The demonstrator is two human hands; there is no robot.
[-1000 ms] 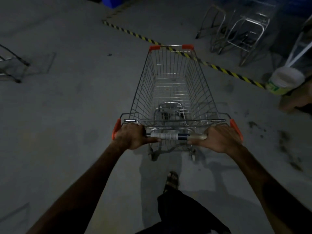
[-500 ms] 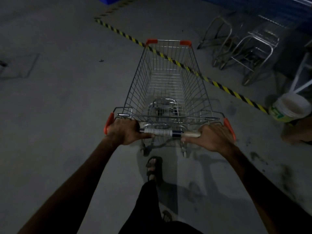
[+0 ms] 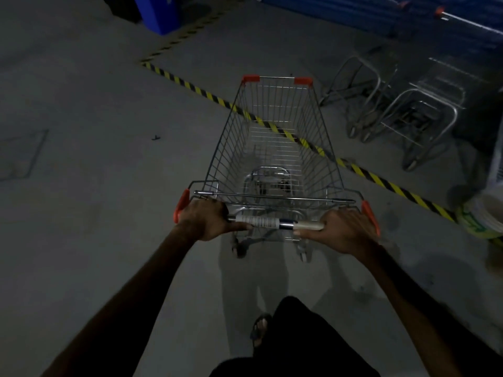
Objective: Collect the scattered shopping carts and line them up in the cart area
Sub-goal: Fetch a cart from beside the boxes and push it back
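A wire shopping cart [image 3: 275, 137] with orange corner caps stands straight ahead of me on the grey concrete floor. Its basket is empty and its front half sits over a yellow-and-black striped floor line [image 3: 381, 182]. My left hand [image 3: 206, 219] grips the left end of the cart's handle bar [image 3: 268, 222]. My right hand [image 3: 344, 229] grips the right end. Both sets of fingers curl round the bar.
Bent metal tube frames [image 3: 408, 112] lie beyond the line at the upper right, before a dark blue wall. A white bucket [image 3: 487, 213] stands at the right edge. A blue bin [image 3: 160, 12] stands at the top left. My sandalled foot [image 3: 260, 329] steps below.
The cart has rolled forward with me, and its front now reaches past the striped line. The tube frames and bucket are nearer. Both hands keep their hold on the handle.
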